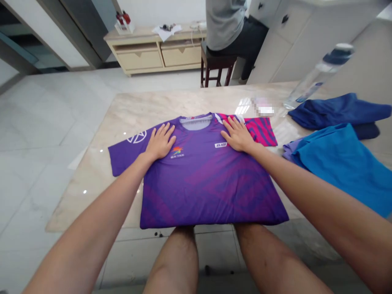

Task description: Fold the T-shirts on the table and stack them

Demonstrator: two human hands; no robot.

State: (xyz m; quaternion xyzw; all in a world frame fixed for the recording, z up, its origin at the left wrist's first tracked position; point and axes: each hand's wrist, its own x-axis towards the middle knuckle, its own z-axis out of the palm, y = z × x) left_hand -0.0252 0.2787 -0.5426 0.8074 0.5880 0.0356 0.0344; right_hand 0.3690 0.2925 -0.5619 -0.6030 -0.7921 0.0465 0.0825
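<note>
A purple T-shirt (pixel 196 179) with a pink patterned sleeve lies spread face up on the marble table (pixel 101 122), its collar pointing away from me. Its lower edge reaches the table's near edge, above my knees. My left hand (pixel 160 141) rests flat on the shirt's left shoulder area, fingers spread, beside a white round emblem. On the other shoulder, close to the collar, my right hand (pixel 237 134) lies flat with its fingers apart, near a small white label print. Neither hand grips the cloth.
Right of the shirt lie a blue cloth (pixel 346 155) and a dark navy garment (pixel 337 110). Behind them stands a clear bottle (pixel 318 77). A person in grey (pixel 225 24) sits on a dark stool (pixel 217 65) beyond the table, near a low cabinet (pixel 141 59).
</note>
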